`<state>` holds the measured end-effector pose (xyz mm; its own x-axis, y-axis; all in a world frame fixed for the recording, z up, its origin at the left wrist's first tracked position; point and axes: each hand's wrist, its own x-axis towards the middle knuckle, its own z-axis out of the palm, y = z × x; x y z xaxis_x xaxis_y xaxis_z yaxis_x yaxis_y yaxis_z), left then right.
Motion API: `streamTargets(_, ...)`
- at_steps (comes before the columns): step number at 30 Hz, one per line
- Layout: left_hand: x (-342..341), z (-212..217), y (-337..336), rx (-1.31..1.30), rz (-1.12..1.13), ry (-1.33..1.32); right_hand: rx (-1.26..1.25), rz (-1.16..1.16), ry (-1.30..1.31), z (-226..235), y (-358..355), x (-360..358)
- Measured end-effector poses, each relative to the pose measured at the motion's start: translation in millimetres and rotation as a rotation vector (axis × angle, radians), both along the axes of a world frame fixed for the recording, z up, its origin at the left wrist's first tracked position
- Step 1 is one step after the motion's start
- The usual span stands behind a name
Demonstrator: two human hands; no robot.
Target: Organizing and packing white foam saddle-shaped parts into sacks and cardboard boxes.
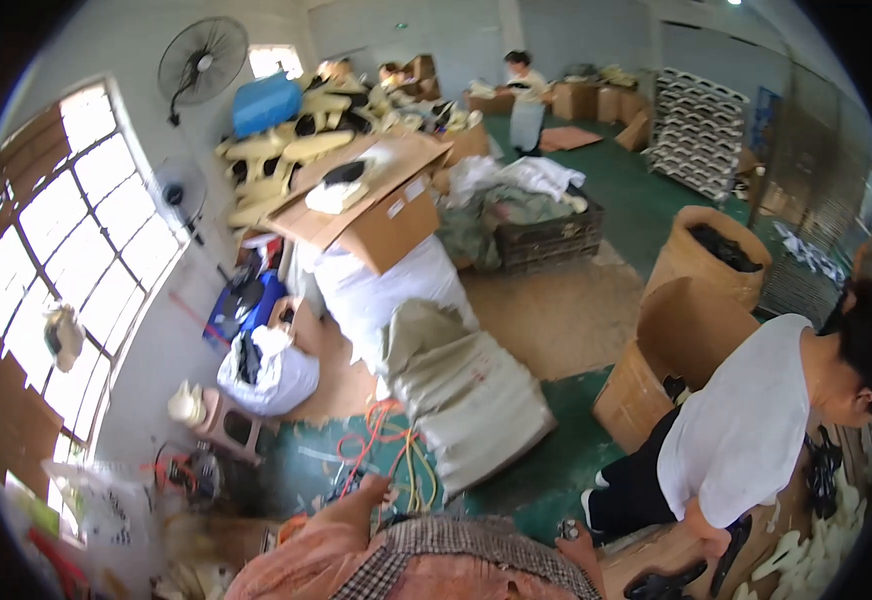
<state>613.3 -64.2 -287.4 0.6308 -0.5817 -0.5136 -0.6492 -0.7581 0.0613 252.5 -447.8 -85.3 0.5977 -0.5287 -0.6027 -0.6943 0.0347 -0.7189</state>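
Observation:
My left hand (368, 491) reaches out in front of my body, above the green floor. Its fingers look loosely apart, and nothing shows in them. Just beyond it, orange and yellow hoses (388, 425) lie in loops on the floor. At my right side, my right hand (578, 548) is closed around a small silver metal piece (568, 529); its kind is too small to tell. My checked and orange clothing covers the lower edge. A large grey-white woven sack (471, 410) leans ahead of both hands.
A person in a white shirt (741, 420) bends at right, beside black and cream molded pieces (806, 550). Open cardboard drums (701, 260) stand behind. At left are a stool (224, 425), a white bag (271, 375) and a window. Boxes, crates and cream foam pieces (301, 150) fill the back.

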Motion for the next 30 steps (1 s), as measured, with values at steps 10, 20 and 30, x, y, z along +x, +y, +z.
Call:
streamTargets(10,-24.5,86.8,-45.4,-0.497,0.852,0.462,-0.330,0.004,-0.116,-116.4,-9.0,-13.2)
streamTargets(20,-30.9,118.3,-50.4,-0.577,1.204,0.558,-0.148,0.008,-0.008,-105.6,7.7,-17.0)
streamTargets(30,7.5,90.2,-42.8,-0.378,1.128,0.662,-0.225,-0.103,0.082,-60.2,28.1,-15.6)
